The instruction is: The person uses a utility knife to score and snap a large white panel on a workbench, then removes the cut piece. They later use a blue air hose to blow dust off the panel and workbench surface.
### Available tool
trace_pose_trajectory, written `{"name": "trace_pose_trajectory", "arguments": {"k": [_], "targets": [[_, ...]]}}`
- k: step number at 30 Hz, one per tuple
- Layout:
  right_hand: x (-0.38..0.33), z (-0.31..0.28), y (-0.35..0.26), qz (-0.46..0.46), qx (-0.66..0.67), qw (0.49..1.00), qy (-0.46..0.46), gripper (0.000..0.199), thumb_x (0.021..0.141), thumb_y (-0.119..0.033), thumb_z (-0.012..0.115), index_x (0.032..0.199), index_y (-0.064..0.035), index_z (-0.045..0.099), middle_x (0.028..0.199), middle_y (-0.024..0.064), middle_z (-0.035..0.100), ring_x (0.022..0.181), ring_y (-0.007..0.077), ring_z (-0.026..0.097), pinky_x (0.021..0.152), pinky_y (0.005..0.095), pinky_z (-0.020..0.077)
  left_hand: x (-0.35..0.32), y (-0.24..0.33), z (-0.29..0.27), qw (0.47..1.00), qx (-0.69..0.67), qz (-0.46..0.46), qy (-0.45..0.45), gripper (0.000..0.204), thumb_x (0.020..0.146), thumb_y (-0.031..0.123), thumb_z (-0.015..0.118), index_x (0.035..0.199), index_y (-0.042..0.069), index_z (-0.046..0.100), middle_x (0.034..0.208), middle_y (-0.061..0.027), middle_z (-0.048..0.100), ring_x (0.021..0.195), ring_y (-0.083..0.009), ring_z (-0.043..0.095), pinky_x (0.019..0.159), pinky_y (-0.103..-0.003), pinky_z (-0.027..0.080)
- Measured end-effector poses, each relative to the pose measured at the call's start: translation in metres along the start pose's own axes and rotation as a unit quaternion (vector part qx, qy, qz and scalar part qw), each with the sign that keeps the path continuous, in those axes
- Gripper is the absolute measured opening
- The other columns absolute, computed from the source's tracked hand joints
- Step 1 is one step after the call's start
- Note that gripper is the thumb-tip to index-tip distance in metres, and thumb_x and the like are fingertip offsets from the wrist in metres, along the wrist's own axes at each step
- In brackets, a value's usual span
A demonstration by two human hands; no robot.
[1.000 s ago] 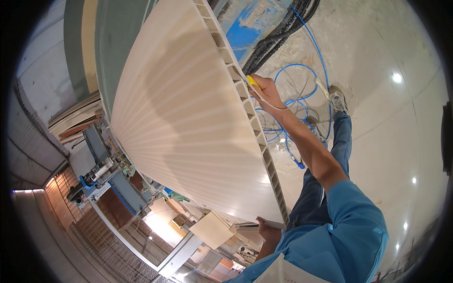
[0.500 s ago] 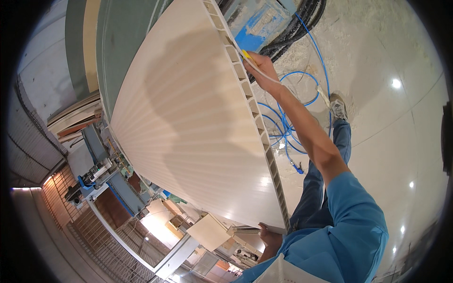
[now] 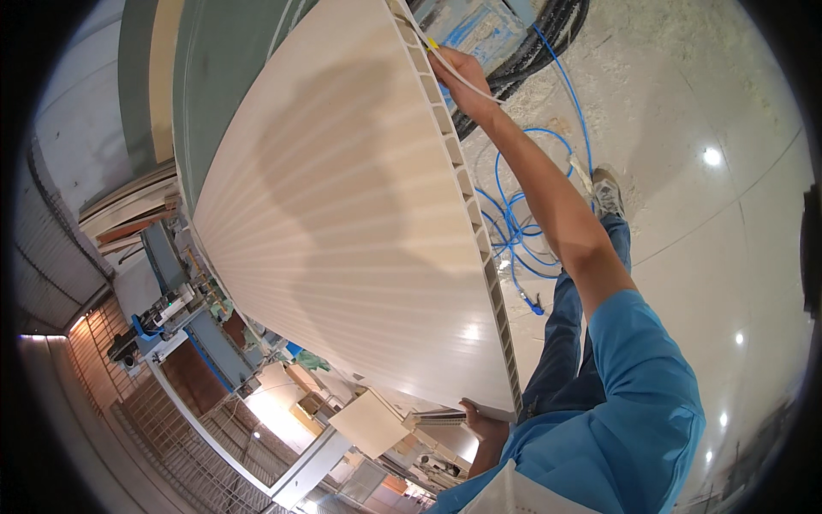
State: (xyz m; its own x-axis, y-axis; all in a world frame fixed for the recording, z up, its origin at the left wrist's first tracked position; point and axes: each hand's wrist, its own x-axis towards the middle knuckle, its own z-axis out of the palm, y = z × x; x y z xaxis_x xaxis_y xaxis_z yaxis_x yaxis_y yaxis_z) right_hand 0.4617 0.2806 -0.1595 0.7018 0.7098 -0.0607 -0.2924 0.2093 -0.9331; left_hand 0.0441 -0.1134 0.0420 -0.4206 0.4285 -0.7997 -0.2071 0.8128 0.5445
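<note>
A wide cream hollow-core panel [image 3: 368, 231] spreads across the middle, its cut edge showing a row of open cells along the right side. Near the far end of that edge, my right hand [image 3: 462, 81] is closed around a small yellow tool [image 3: 432, 44], mostly hidden by the fingers. A thin pale strip [image 3: 467, 83] curls away from the edge and passes over this hand. My left hand [image 3: 485, 423] grips the panel's near corner, thumb on the top face, its other fingers mostly hidden.
A green-topped surface [image 3: 227, 81] lies beyond the panel. Coiled blue air hose [image 3: 514, 231] and thick black hoses [image 3: 548, 51] lie on the dusty floor near my feet. Workshop machinery [image 3: 175, 304] and stacked boards [image 3: 128, 210] stand to the left.
My right hand has moved farther along the panel's edge, away from me, with the yellow tool and pale strip. My left hand stays at the near corner.
</note>
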Motion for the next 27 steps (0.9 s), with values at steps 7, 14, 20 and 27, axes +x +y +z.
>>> {"name": "trace_pose_trajectory", "arguments": {"k": [7,14,20,27], "targets": [[-0.059,-0.001,0.007,-0.073,-0.001,0.996,0.056,0.024,0.093,-0.022,0.064,0.089,0.0004,0.059,0.067,0.0103,0.05,0.064,0.0179,0.045,0.063,0.032,0.0429,0.006,-0.012,-0.046,0.999,0.02,0.017,0.042,0.083,0.087,0.072,0.049,0.145,0.014,0.038,0.143,-0.0099,0.043,0.131,-0.0321,0.041,0.11,-0.048,0.033],[-0.054,-0.011,0.014,-0.081,-0.016,0.996,0.028,0.026,0.094,-0.026,0.064,0.091,-0.0006,0.06,0.068,0.0092,0.049,0.063,0.0159,0.043,0.06,0.0321,0.0428,0.015,-0.022,-0.071,0.998,0.012,0.033,0.046,0.081,0.088,0.07,0.049,0.143,0.012,0.04,0.14,-0.0115,0.045,0.129,-0.0331,0.042,0.109,-0.048,0.034],[-0.021,-0.018,0.003,-0.052,-0.045,0.997,0.017,0.035,0.096,-0.035,0.06,0.088,-0.001,0.06,0.068,0.0087,0.05,0.064,0.0164,0.043,0.06,0.0329,0.0409,0.014,-0.021,-0.069,0.998,0.015,0.046,0.029,0.08,0.089,0.07,0.048,0.142,0.011,0.041,0.14,-0.0121,0.046,0.129,-0.0331,0.043,0.11,-0.047,0.034],[0.021,-0.016,0.002,-0.017,-0.01,0.997,0.074,0.044,0.097,-0.041,0.057,0.085,0.0006,0.059,0.066,0.0069,0.052,0.062,0.0148,0.044,0.061,0.0313,0.0408,0.017,-0.02,-0.073,0.998,0.028,0.032,0.035,0.083,0.087,0.071,0.049,0.145,0.012,0.039,0.144,-0.0121,0.042,0.131,-0.034,0.04,0.111,-0.048,0.032]]}}
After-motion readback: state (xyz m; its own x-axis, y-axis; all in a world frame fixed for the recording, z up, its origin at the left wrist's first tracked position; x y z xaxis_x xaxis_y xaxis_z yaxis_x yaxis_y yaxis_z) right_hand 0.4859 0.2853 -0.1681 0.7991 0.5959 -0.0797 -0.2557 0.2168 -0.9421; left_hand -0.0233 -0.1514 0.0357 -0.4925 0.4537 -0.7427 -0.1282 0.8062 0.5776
